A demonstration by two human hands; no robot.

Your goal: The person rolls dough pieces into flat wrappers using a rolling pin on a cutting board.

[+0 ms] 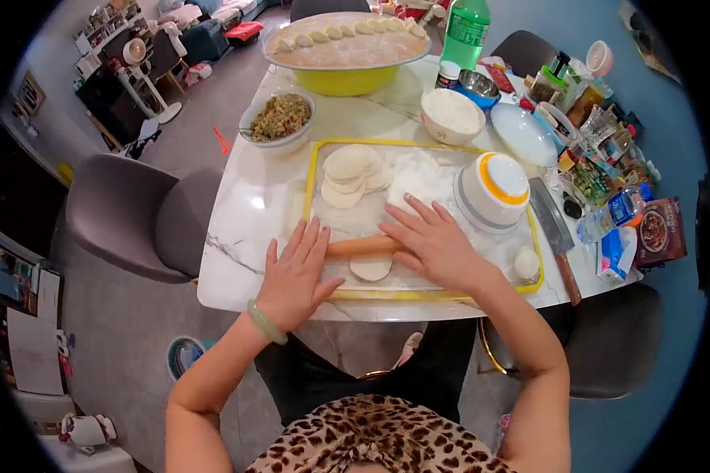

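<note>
Rolling pin [361,247] topped by left hand [296,272] and right hand [434,243], fingers extended; dough disc [371,270] best rolled evenly, turned between passes.

The cylindrical wooden rolling pin [363,247] is orange-tan, the flat round dough wrapper [370,271] creamy white; yellow rims the rectangular board [311,181]; grey veins streak the glossy white tabletop [244,213]; the ring-shaped bangle [267,322] is pale green, the leopard-print fabric top [371,433] beige with dark-brown spots

Rolling pin [360,247] over dough disc [371,270] on mat [312,180]; wrapper stack [353,175] behind, left; upturned bowl [493,191] behind, right; cleaver [553,222] right of mat.
</note>
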